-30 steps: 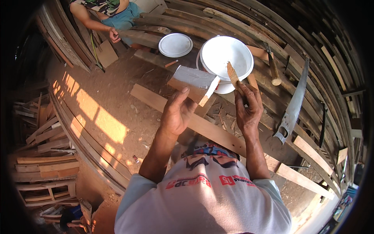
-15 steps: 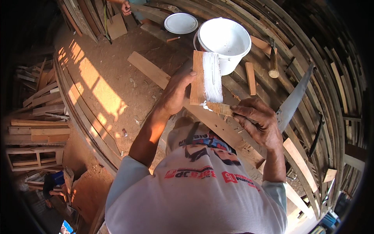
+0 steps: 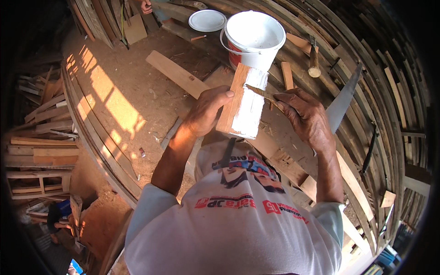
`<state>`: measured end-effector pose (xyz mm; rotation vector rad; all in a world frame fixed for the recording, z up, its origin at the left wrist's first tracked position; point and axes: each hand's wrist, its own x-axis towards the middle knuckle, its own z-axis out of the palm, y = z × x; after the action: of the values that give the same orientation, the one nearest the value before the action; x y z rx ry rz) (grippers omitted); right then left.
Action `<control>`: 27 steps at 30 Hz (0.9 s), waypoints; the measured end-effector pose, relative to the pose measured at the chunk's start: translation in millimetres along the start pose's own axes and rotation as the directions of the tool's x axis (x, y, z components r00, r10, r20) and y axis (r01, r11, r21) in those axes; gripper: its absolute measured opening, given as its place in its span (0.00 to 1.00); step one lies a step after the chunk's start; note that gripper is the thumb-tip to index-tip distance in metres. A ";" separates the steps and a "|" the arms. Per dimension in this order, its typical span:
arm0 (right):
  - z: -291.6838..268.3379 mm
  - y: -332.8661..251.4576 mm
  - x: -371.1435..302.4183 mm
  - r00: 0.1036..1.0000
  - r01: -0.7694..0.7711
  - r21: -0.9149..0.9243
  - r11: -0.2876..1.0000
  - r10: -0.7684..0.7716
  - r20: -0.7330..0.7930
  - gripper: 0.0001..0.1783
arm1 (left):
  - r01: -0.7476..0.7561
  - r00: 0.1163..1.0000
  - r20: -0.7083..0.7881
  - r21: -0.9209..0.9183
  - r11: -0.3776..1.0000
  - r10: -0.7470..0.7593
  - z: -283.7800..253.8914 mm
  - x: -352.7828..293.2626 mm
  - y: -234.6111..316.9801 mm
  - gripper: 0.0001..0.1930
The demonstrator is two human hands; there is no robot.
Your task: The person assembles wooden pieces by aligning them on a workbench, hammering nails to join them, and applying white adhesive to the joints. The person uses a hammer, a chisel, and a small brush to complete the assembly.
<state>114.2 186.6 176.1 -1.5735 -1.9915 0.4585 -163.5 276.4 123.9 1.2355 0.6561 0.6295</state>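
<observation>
My left hand (image 3: pixel 207 110) grips a short wooden block (image 3: pixel 233 106) by its left side, thumb on the upper face and fingers mostly hidden beneath. A thick white paste (image 3: pixel 247 115) coats the right part of the block, with uneven ridges. My right hand (image 3: pixel 306 117) is closed, pinching a thin flat wooden stick (image 3: pixel 263 93) between thumb and fingers. The stick's far end lies on the paste across the block's upper half. Just beyond the block stands a white bucket (image 3: pixel 271 58), open at the top, its inside whitish.
A round white lid (image 3: pixel 207 21) lies left of the bucket. On the right are a wooden-handled tool (image 3: pixel 314 64), a handsaw blade (image 3: pixel 343 98) and long curved timbers (image 3: pixel 362 137). A loose board (image 3: pixel 176 74) lies left. Another person's hand (image 3: pixel 146 7) shows at the top.
The stick has gone from the block's near edge up to its upper half. The block has tilted and come slightly nearer, and its white face shows more. My right hand has risen.
</observation>
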 end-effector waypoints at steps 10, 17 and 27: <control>6.6 -38.0 -25.3 0.967 0.142 0.170 0.975 -0.174 0.189 0.16 | 0.002 1.000 -0.016 -0.220 0.976 -0.005 -23.3 -4.0 -30.6 0.30; 28.7 -40.3 16.8 0.985 0.141 -0.048 0.989 -0.135 0.105 0.16 | 0.112 0.993 0.050 -0.223 0.968 -0.103 -56.7 -19.7 -10.1 0.24; 59.1 -57.4 60.5 0.993 -0.121 -0.056 0.991 0.121 -0.017 0.12 | 0.057 0.993 0.106 -0.100 0.993 -0.046 -112.9 -25.6 7.2 0.22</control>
<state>23.9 234.6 175.5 -1.7350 -1.9219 0.4405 -265.2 330.8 111.3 1.1442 0.5605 0.5460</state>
